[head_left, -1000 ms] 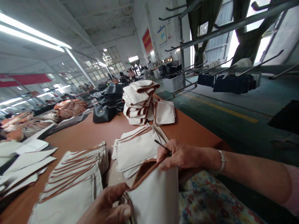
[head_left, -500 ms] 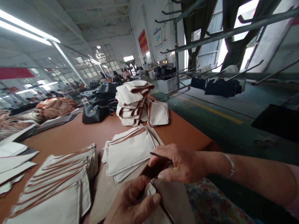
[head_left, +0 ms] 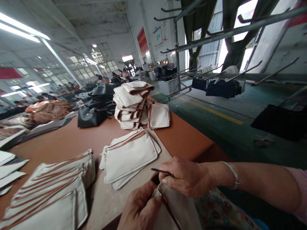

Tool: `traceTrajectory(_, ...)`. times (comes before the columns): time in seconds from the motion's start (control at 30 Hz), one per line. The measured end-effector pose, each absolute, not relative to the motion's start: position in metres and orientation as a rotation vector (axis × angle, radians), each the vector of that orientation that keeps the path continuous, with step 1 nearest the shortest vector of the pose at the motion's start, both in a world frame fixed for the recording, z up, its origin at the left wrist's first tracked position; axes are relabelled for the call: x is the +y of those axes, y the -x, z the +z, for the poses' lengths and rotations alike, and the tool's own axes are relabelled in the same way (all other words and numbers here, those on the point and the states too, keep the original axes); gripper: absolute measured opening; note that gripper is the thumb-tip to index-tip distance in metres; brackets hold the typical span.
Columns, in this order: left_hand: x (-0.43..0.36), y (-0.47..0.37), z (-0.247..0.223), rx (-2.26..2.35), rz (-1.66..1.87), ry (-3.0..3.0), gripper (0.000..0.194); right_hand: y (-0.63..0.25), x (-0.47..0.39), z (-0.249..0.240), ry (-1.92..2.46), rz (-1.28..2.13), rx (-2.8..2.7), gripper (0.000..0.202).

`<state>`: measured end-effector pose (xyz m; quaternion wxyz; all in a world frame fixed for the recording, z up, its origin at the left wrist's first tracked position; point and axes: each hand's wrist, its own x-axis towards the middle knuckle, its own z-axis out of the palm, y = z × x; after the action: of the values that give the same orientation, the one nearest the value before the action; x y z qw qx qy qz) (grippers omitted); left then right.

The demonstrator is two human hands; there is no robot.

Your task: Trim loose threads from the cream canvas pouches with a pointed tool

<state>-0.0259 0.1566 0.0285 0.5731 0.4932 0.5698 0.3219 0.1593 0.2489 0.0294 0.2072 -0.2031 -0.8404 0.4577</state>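
Low in the head view, my left hand (head_left: 142,206) is closed, its thumb and fingers pinching the edge of a cream canvas pouch (head_left: 169,212) with brown trim. Beside it my right hand (head_left: 183,175) is closed around a thin dark pointed tool (head_left: 161,171), whose tip sticks out leftward past the fingers; its exact kind does not show. The right thumb lies at the pouch's upper edge, close to the left fingertips. Just beyond my hands, a small pile of similar pouches (head_left: 130,153) lies on a beige sheet (head_left: 105,201).
An overlapping row of cream pouches (head_left: 50,191) lies at left. Farther back stand a tall folded stack (head_left: 130,102) and black bags (head_left: 91,116) on the brown tabletop (head_left: 96,137). Orange bundles (head_left: 50,110) lie far left. A metal rack (head_left: 230,35) with prongs stands right.
My right hand has turned, and its fingers have drawn in closer to the pouch's edge. The left hand keeps its pinch and has shifted slightly right. The whole view has moved a little.
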Motion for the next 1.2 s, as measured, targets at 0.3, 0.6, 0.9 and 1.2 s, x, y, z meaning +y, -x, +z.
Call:
traceTrajectory(0.3, 0.158, 0.025, 0.016, 1.255, 0.834, -1.002, 0.032, -0.162, 0.249, 0.023, 0.733, 2.232, -1.811, 0.03)
traceTrajectory(0.6, 0.16, 0.024, 0.005, 1.195, 0.878, -0.804, 0.027, -0.163, 0.249, 0.02, 0.829, 2.219, -1.823, 0.019)
traceTrajectory(0.9, 0.166, 0.026, -0.003, 1.259, 0.934, -1.025, 0.039, -0.16, 0.247, 0.021, 0.943, 2.247, -1.763, 0.009)
traceTrajectory(1.2, 0.161, 0.018, 0.01, 1.203, 0.916, -0.821, 0.03, -0.158, 0.244, 0.008, 0.936, 2.306, -1.576, 0.014)
